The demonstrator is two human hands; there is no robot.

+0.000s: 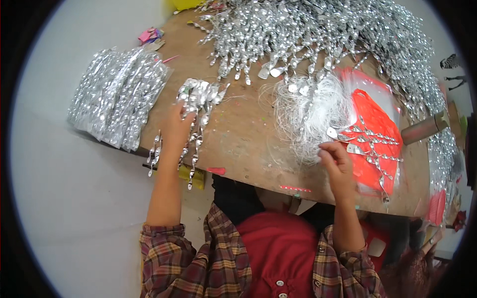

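Bright, fairly even light fills the scene from a source out of view. Silver strips (198, 92) beside the slightly blurred left hand (178, 121) glint in hard white spots, the packed bundles (119, 99) throw scattered glare, and the tangle of white thread (320, 109) washes out. Fisheye distortion curves the table (238, 134) edge; black vignetting rings the view, and the lower right dims.

The strips (201, 93) are silver, thread (315, 111) white, bag (373, 110) orange-red, sleeves (171, 260) plaid, cylinder (420, 132) perhaps grey.
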